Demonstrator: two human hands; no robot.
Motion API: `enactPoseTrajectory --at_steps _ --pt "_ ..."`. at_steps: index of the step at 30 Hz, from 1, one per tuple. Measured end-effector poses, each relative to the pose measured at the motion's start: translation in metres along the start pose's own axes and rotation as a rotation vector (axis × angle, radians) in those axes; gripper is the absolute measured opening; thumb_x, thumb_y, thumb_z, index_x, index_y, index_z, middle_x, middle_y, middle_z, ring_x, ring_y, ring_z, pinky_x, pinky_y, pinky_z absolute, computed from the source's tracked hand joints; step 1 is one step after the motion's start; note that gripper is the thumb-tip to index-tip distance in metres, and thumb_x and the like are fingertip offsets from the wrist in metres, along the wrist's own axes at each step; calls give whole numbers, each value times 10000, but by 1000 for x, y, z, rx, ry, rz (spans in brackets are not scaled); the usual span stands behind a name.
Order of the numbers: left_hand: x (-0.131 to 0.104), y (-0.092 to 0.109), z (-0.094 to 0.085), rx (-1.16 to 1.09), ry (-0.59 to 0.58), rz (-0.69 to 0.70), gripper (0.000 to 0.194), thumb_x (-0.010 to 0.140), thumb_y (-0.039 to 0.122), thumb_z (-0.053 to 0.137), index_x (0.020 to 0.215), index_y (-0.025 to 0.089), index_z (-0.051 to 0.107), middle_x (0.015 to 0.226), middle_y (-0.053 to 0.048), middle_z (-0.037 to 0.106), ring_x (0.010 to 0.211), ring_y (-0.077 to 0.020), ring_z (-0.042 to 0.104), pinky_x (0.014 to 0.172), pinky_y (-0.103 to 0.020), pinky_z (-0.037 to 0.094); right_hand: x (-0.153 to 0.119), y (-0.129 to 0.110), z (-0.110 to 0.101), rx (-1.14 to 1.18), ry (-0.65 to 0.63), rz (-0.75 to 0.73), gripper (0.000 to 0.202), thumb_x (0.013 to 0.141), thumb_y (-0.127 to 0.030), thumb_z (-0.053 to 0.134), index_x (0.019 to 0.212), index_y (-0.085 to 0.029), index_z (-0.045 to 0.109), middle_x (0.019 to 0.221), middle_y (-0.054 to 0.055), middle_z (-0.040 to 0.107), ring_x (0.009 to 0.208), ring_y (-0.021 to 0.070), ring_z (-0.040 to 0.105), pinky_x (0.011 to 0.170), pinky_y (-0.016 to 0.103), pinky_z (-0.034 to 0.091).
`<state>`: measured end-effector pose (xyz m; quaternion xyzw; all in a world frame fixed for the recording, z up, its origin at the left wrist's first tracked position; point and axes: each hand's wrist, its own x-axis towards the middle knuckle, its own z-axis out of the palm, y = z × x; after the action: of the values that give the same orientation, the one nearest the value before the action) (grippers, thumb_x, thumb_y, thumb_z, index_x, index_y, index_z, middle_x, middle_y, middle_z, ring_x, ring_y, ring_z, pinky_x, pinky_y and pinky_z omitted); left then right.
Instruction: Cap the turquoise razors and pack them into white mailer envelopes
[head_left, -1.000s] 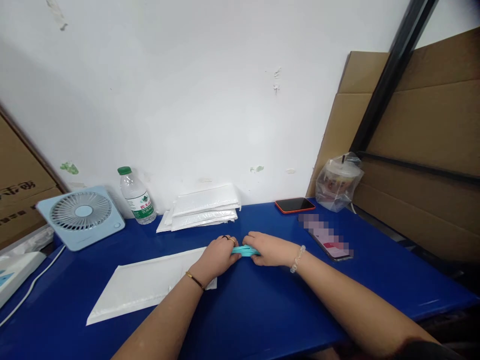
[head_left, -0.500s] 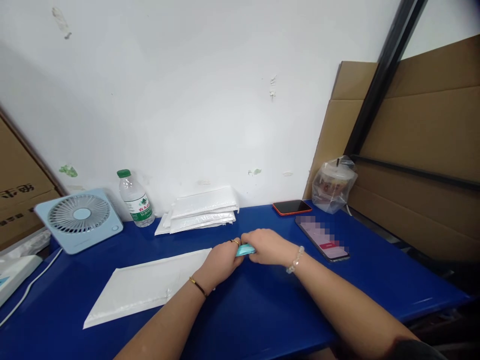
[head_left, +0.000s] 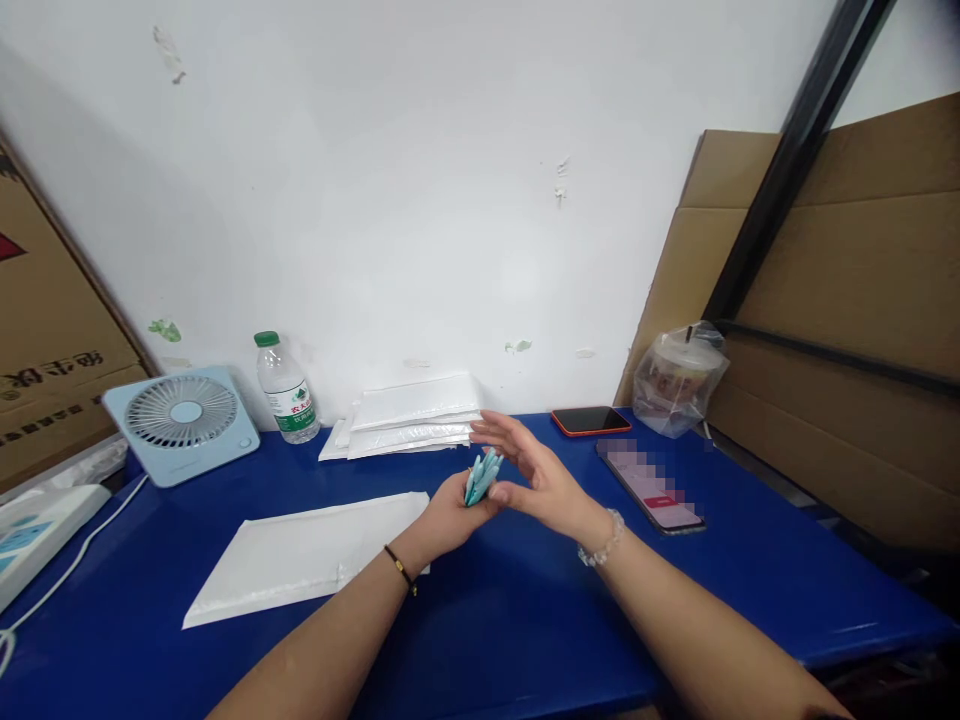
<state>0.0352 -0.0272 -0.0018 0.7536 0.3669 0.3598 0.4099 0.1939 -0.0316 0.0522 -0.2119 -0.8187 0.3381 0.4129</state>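
The bundle of slim, pointed teal pieces [head_left: 481, 480] sits above the blue table [head_left: 525, 640], gripped low by the left hand [head_left: 450, 517]. The right hand [head_left: 546, 485] is open, fingers apart; whether its thumb touches, I cannot tell. The bundle looks light, probably bendy and liable to fan, so best pinched around its middle. From it, at eight to nine o'clock, lies a flat white padded envelope [head_left: 300, 555], contents hidden; at ten, a clear green-capped bottle [head_left: 291, 400], fill unclear; at two, a lidded plastic cup [head_left: 675, 375] inside a clear bag.
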Motion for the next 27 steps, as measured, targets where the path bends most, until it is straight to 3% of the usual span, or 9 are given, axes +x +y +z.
enactPoseTrajectory --at_steps 2,5,9,13,16,18,22,24,27 --pt "-4 8 0 -21 -153 -20 241 725 354 609 830 147 547 802 -17 595 747 -155 545 703 -282 464 -1 5 4 131 -96 78 719 675 -369 725 1309 -250 407 1300 91 482 1176 241 469 979 399 388" --pt "-8 21 -3 -5 -359 -38 290 666 320 667 890 155 584 895 -34 617 841 -181 560 758 -286 471 -3 10 12 274 -251 183 330 735 -387 660 1010 -206 638 1174 70 580 1095 224 530 935 370 421" --pt "-12 28 -38 206 -344 7 718 550 422 756 1178 196 494 1165 -71 543 1037 -236 518 895 -334 427 -1 20 12 491 23 267 273 857 -421 486 808 -181 607 891 50 655 855 176 612 795 339 476" --pt "-22 14 -89 817 -257 -449 1193 253 449 832 1326 221 363 1332 -167 399 1216 -406 342 952 -513 325 0 43 6 466 190 335 233 838 -416 522 786 -190 531 515 -52 487 525 118 515 622 291 467" --pt "-28 4 -104 978 -290 -652 1014 230 391 836 1174 219 508 1182 -131 539 1074 -375 492 862 -455 401 0 56 8 362 138 419 246 797 -429 574 824 -189 530 514 -63 442 470 97 438 518 249 416" --pt "-27 5 -102 979 -271 -613 697 354 357 817 997 217 584 1004 -69 622 911 -296 582 766 -353 438 0 57 10 412 170 402 251 800 -434 566 851 -192 521 522 -70 414 462 88 405 514 246 402" --pt "-16 26 -82 1076 146 -280 175 708 287 622 857 209 573 892 -46 620 851 -233 577 719 -302 408 4 50 4 574 335 319 242 802 -400 579 901 -193 501 515 -86 367 450 76 355 522 250 384" --pt "-14 36 -68 1118 353 -152 156 768 267 566 909 203 552 938 -69 594 924 -238 544 776 -317 391 5 48 -4 596 417 292 237 793 -373 598 902 -185 504 501 -92 344 435 69 318 491 238 349" --pt "-20 41 -48 1018 207 -88 332 676 290 670 971 224 532 1007 -48 554 939 -223 530 777 -297 398 7 48 -15 604 518 269 216 784 -348 616 871 -173 523 478 -101 302 419 56 261 452 220 297"
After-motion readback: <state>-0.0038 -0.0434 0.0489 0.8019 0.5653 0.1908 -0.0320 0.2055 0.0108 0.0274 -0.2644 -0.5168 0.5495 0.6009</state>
